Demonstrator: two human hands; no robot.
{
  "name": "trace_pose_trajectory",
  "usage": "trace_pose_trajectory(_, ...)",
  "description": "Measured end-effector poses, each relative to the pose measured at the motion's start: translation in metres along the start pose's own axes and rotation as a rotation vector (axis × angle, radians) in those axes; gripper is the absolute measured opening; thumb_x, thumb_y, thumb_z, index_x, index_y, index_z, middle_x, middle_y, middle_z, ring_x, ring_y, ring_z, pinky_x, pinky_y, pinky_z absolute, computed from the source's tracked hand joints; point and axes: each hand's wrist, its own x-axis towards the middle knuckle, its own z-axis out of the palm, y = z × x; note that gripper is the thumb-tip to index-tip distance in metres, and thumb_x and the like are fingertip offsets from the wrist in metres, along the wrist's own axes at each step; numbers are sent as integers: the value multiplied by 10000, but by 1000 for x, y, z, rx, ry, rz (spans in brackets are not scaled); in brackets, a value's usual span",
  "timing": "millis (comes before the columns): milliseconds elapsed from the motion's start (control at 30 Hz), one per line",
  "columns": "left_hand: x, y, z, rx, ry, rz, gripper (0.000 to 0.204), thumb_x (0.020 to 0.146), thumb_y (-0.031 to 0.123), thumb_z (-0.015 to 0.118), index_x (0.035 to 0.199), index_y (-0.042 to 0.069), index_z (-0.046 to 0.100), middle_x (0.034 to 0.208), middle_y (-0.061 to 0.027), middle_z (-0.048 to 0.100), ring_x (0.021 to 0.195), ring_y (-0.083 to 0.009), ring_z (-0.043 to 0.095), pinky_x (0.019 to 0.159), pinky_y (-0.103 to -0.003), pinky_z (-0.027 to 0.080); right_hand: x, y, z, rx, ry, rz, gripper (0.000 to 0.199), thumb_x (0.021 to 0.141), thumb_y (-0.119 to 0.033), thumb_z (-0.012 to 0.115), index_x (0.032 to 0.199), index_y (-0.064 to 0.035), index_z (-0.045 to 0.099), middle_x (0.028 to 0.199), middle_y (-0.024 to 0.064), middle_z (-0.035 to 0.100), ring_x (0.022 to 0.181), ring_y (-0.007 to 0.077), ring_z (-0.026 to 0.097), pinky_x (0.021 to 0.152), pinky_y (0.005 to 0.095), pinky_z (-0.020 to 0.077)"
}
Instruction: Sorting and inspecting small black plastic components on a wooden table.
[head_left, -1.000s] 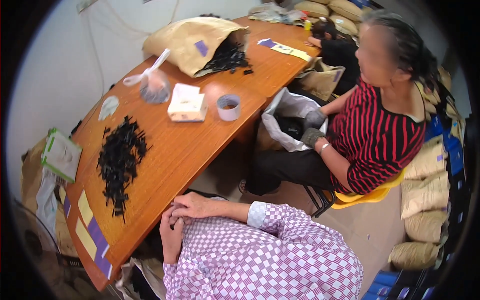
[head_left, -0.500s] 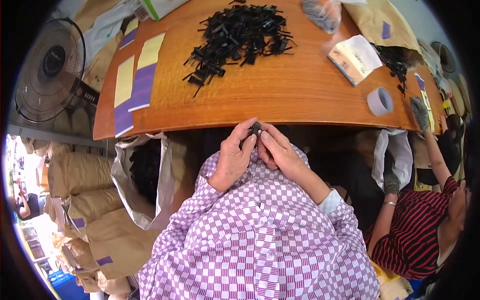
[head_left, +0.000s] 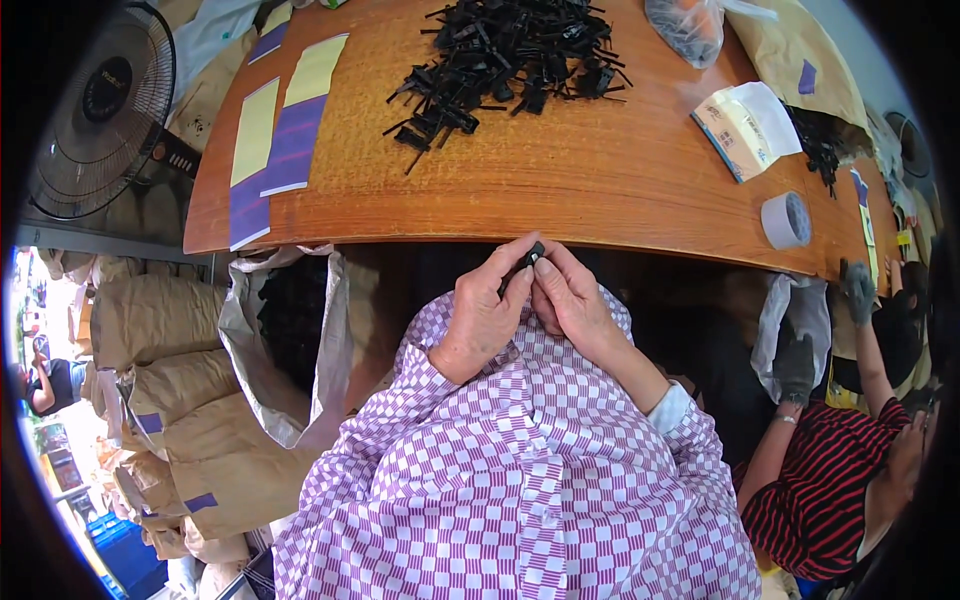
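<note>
In front of my body, just below the table's near edge, both hands are closed around one small black plastic piece [head_left: 534, 251]. My left hand [head_left: 478, 312] pinches it between thumb and fingers from the left. From the right, my right hand [head_left: 580, 312] presses its thumb and fingertips on the same piece. A light spot shows on the piece; most of its shape is covered by fingers. A loose pile of similar black plastic pieces with thin stems [head_left: 520, 62] lies at the far middle of the wooden table [head_left: 360, 205].
Yellow-and-purple paper strips [head_left: 296, 145] lie at the table's left. At right are a tissue pack [head_left: 735, 140], a tape roll [head_left: 786, 220] and a clear bag [head_left: 690, 35]. An open white sack [head_left: 325, 385] hangs below. A fan [head_left: 105, 95] stands left; a gloved co-worker [head_left: 830, 480] sits right.
The view has shifted a little, so the table's things sit further right and higher. Both hands still grip the black piece, which now leans more to the right.
</note>
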Motion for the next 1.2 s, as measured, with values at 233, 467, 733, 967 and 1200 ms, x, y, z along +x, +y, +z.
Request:
trace_pose_trajectory(233,-3,3,-5,195,99,77,340,845,-60,562,1180,0,563,1021,-131,655,938,-148,626,791,-265,496,10,9,6,-149,13,-102,286,998,-231,410,1217,-56,466,570,-66,381,448,20,314,401,182,238)
trace_pose_trajectory(467,-7,14,-57,82,235,-182,261,865,-71,523,1120,-34,559,971,-101,627,777,-115,619,646,-233,517,53,-13,12,-385,-384,-2,304,956,-226,488,1170,-14,522,690,28,527,599,94,498,543,240,402)
trace_pose_trajectory(733,-51,11,-206,1010,452,-146,360,840,25,581,1193,47,517,1059,-133,601,914,-301,593,786,-376,477,162,-36,0,-1315,226,-501,339,850,-296,625,1082,-68,530,786,134,661,747,341,641,628,420,499)
trace_pose_trajectory(967,-21,14,-162,240,342,-223,376,880,61,562,1248,40,490,1100,-113,585,875,-177,596,718,-262,475,166,-38,-5,-1278,218,-634,274,839,-233,635,1027,-58,542,778,141,649,713,329,635,594,408,497)
trace_pose_trajectory(1200,29,15,-96,-688,-232,-450,450,975,289,453,1322,6,409,1059,-121,590,708,-106,571,564,-183,412,78,-50,-1,-1163,-152,-992,278,766,-59,659,1031,-41,578,749,102,616,609,295,611,525,366,481)
